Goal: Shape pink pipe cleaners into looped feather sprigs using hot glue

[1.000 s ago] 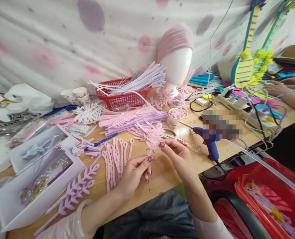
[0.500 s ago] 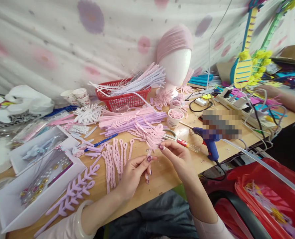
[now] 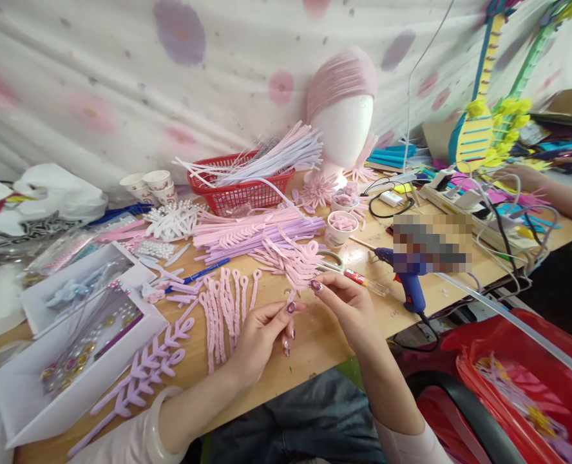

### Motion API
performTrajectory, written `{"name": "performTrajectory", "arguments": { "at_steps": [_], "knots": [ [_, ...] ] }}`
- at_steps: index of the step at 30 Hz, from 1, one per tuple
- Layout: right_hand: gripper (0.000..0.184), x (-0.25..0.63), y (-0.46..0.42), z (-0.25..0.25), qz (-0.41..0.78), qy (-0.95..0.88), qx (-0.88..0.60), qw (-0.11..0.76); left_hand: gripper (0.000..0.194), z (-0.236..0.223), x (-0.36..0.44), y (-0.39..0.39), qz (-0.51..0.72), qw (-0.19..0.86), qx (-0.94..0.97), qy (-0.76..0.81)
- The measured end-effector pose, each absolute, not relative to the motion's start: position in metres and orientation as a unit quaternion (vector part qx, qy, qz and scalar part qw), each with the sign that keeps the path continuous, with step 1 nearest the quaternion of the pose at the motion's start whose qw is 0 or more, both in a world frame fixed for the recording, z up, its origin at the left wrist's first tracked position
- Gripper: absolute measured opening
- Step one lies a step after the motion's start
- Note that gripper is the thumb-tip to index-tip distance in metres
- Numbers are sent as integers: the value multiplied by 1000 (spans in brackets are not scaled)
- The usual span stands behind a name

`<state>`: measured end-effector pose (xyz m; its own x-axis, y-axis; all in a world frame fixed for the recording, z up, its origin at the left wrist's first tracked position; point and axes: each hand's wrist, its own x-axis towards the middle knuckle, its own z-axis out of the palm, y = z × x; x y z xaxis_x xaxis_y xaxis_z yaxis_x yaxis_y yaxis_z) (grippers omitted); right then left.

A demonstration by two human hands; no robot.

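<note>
Above the table's front edge, my left hand point(image 3: 259, 338) pinches the lower end of a pink pipe cleaner point(image 3: 293, 296) between thumb and fingers. My right hand point(image 3: 351, 310) is closed at the same piece, thumb and forefinger pressed together near its other side. Its upper part merges with the pink leafy sprigs point(image 3: 293, 258) lying just behind, so its full shape is hard to make out. Left of my hands lie several twisted pink strips with looped ends point(image 3: 224, 303). Lilac leafy sprigs point(image 3: 145, 367) rest beside my left forearm.
A blue glue gun point(image 3: 411, 290) stands to the right, near scissors point(image 3: 334, 261) and a paper cup point(image 3: 341, 229) of pink pieces. Behind are a red basket point(image 3: 232, 201) and a white head form point(image 3: 341, 129). White boxes point(image 3: 35, 412) stand left. Another person's arm point(image 3: 561, 196) reaches in at right.
Both hands keep nearly the same pose around the pink piece. The whole view has shifted very slightly; nothing is visibly taken up or let go.
</note>
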<state>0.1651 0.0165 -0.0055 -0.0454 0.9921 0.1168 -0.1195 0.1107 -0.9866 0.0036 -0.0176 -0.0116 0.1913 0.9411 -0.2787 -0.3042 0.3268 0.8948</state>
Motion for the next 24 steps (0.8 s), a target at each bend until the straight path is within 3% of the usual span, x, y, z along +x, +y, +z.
{"name": "performTrajectory", "arguments": {
  "at_steps": [24],
  "knots": [
    [17, 170, 17, -5, 497, -539, -447, 513, 38, -11, 5, -17, 458, 697, 333, 440]
  ]
}}
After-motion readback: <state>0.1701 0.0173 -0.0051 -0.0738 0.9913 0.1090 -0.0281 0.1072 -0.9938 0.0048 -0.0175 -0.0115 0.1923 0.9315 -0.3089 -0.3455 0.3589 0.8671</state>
